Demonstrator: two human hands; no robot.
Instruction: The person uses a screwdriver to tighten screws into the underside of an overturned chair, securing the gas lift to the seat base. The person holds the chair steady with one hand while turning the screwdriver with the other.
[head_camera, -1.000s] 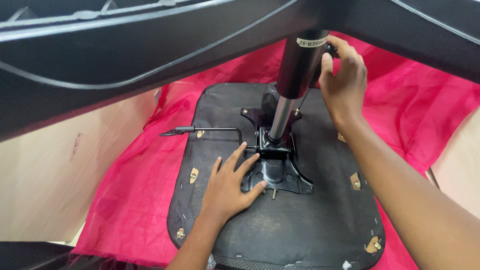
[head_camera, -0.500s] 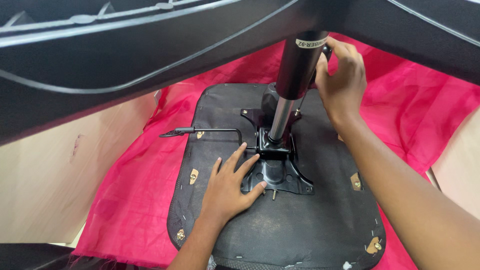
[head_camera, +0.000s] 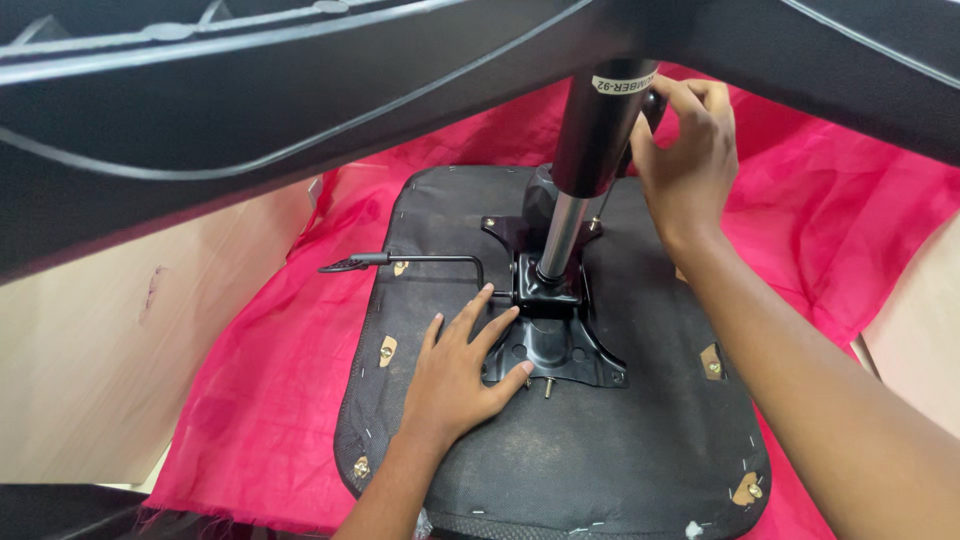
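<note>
An upturned black chair seat (head_camera: 600, 470) lies on a pink cloth (head_camera: 270, 390). A black metal mounting plate (head_camera: 555, 350) is bolted to its underside, and a gas lift cylinder (head_camera: 590, 150) stands up from it, black above and shiny steel below. My left hand (head_camera: 455, 375) rests flat with spread fingers on the seat, its fingertips touching the plate's left edge. My right hand (head_camera: 690, 160) grips the black upper part of the cylinder from the right. A thin black lever (head_camera: 400, 262) sticks out leftwards from the plate.
Black legs of the chair base (head_camera: 250, 120) span the top of the view, close to the camera. A pale wooden surface (head_camera: 90, 370) lies to the left of the cloth and another shows at the right edge (head_camera: 920, 360). Small brass brackets (head_camera: 385, 350) dot the seat's rim.
My right hand has shifted slightly on the cylinder's upper part. My left hand and the seat have stayed in place.
</note>
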